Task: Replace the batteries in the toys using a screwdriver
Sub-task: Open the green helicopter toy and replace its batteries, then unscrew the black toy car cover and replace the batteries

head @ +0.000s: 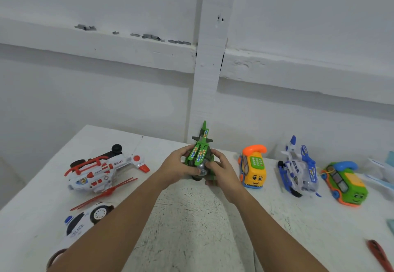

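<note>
A green toy plane (201, 150) sits at the middle of the white table (191, 229), its tail pointing up toward the wall. My left hand (178, 166) grips its left side and my right hand (221, 170) grips its right side, fingers curled round the body. A red-handled tool (378, 254), possibly the screwdriver, lies at the table's right front edge, partly cut off by the frame.
Left of the plane a white and red toy helicopter (100, 170) lies on its side, with a white police car (85, 222) in front of it. To the right stand a yellow toy phone-car (253, 170), a blue and white plane (298, 169) and a green phone-car (345, 183).
</note>
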